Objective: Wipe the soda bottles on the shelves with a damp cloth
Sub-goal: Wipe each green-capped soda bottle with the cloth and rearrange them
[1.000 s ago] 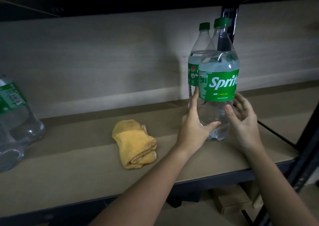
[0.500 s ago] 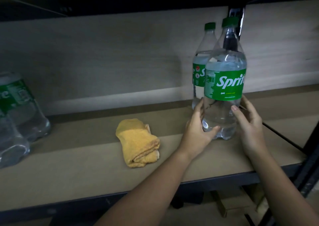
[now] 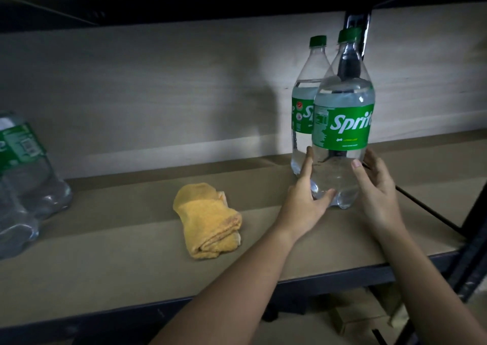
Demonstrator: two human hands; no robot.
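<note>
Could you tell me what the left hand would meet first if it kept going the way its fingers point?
Probably the rear bottle, just past the front bottle that the left hand touches; depth is unclear.

The Sprite bottle [image 3: 342, 144] I am touching is clear, glossy plastic with a smooth green label and a green plastic cap; the second Sprite bottle [image 3: 307, 112] at its 11 o'clock looks the same. The yellow cloth [image 3: 208, 220] is nubby, matt terry. The shelf [image 3: 118, 260] board is matt brown fibreboard, edged in dark painted metal. The bottles at 9 o'clock [image 3: 23, 176] are shiny clear plastic.
</note>
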